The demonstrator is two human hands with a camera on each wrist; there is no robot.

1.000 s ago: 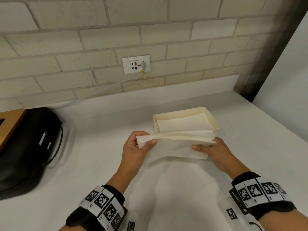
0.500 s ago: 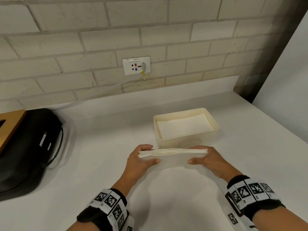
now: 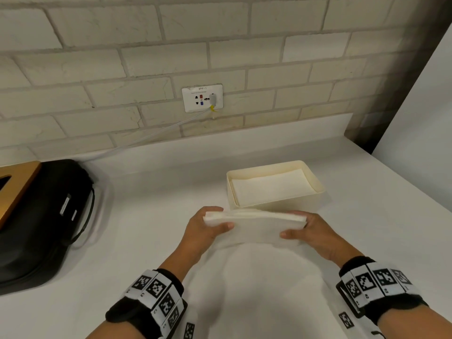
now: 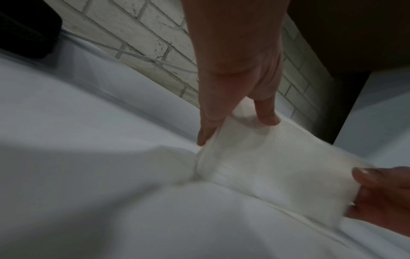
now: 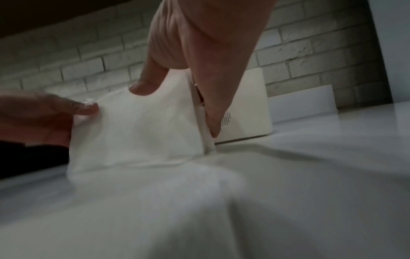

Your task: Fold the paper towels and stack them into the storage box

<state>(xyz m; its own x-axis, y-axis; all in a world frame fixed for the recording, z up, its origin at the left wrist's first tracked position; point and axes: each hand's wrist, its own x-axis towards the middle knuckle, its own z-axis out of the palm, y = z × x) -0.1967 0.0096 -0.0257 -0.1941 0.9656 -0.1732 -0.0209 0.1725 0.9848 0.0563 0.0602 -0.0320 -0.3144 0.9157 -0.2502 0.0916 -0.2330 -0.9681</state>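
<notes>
Left hand (image 3: 204, 230) and right hand (image 3: 309, 232) pinch opposite ends of folded, soft embossed paper towel (image 3: 255, 226), near cream rectangular storage box (image 3: 276, 201).

white paper towel (image 3: 254, 225) | cream storage box (image 3: 276, 200) | black bag (image 3: 36, 223) | pale brick wall (image 3: 146, 57)

Both forearms reach forward side by side, the left hand (image 3: 204, 228) and right hand (image 3: 309, 232) each pinching, thumb over curled fingers, facing inward.
</notes>
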